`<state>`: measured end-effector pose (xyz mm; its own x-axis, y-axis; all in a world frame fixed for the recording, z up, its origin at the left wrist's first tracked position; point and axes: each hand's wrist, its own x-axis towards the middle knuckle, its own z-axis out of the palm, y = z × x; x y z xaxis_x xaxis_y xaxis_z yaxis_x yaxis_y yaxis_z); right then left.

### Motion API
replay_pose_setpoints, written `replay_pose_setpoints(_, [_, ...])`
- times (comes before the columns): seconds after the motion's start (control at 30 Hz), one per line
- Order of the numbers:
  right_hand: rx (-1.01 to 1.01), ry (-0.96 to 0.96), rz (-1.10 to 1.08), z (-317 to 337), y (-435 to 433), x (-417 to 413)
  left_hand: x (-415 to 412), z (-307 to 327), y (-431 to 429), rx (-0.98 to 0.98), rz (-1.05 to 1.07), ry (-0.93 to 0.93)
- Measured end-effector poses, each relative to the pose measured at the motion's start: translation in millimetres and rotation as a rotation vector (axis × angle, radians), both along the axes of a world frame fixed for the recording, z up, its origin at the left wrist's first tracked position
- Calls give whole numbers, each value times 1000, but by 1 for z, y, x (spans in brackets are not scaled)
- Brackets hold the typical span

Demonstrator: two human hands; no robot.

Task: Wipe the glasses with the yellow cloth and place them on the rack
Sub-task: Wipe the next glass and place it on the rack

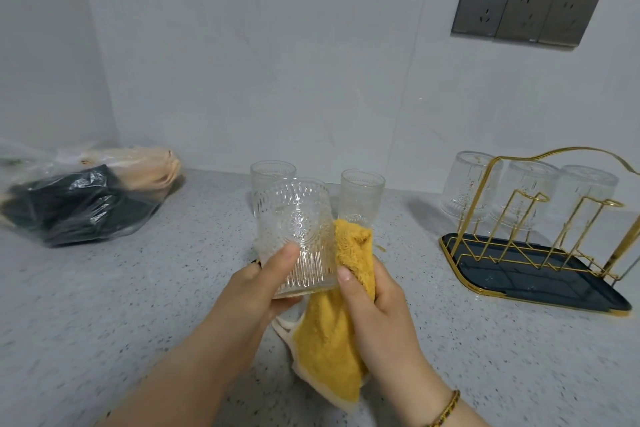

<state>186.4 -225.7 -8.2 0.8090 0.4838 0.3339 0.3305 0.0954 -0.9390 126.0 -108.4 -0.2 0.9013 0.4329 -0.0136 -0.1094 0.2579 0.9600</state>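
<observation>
Yellow cloth meets pressed glass above a speckled grey counter, seen from the head camera. The left hand grips the held glass low on its ribbed wall, thumb laid across the front and the other fingers curled out of sight behind. The right hand bunches the cloth, its thumb pinching the fabric against the side of the glass nearest that hand, while the cloth's tail hangs below both palms. The glass is in the air and roughly upright, so wiping appears to be under way, with racking yet to come.

Just beyond the left fingertips stand a rear glass and a second glass, both on the counter. Well out past the right knuckles sits the gold wire rack on its dark tray, three upturned glasses on its far pegs and the near pegs bare.

One-handed support of a smooth-based tumbler could fail if the cloth hand pushes too hard. A forward swing would likely strike the pair standing just behind. On the way across, the rack's tall handle loop and its near pegs are the edges to clear. Bare counter lies between the right fingers and the tray, and a plastic bag sits well off to the far side of the left hand
</observation>
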Motion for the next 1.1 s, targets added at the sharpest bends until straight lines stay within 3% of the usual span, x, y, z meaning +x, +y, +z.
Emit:
replay_pose_setpoints(0.13, [-35,-163,-78,-5,2,1,0,3,4,57,101,47])
replay_pose_setpoints(0.3, [-177,-336,-83,-12,7,-2,6,1,2,-155,115,107])
replay_pose_setpoints(0.43, [-194,-491,-67,-11,6,-4,2,-3,5,15,-18,39])
replay_pose_setpoints(0.5, [-135,-455,-82,-5,3,-2,0,-5,4,16,-94,12])
replay_pose_setpoints(0.63, [4,-206,-138,5,-7,8,0,-7,-8,-23,-175,-34])
replay_pose_setpoints(0.77, [-73,-114,-35,3,-5,6,1,-6,0,-39,-81,-57])
replay_pose_setpoints(0.93, [-151,-327,50,-2,2,-7,5,-7,16,-144,75,-52])
replay_pose_setpoints(1.1, [-113,-378,-84,0,-1,-6,0,-4,2,20,-18,-53])
